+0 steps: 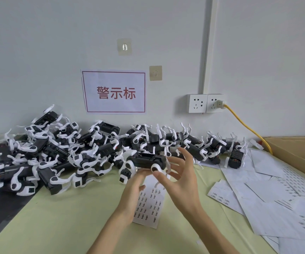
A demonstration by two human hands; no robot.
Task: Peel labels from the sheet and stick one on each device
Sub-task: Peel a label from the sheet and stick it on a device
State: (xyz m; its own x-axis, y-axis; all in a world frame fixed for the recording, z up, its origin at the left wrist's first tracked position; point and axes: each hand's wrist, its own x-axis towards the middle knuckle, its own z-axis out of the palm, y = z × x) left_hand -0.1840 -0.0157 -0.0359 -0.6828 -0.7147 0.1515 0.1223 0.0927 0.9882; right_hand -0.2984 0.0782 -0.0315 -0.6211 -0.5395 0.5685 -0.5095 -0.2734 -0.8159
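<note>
One black-and-white legged device (145, 160) is up in front of the piles, its white head hanging at the lower left. My left hand (132, 193) reaches up with straight fingers touching its underside. My right hand (181, 177) is spread wide beside it, the thumb tip against the device's white round joint and the fingers apart from it. Below both hands a label sheet (150, 204) with rows of small printed labels lies flat on the green table (65, 217); my left hand hides part of it. I cannot see a label on either hand.
A big heap of the same devices (38, 158) fills the left back, and a smaller row (204, 145) lies along the wall. Used backing sheets (276, 198) cover the right side. A cardboard box (294, 149), a yellow cable (248, 129) and a black mat (1, 208) border the table.
</note>
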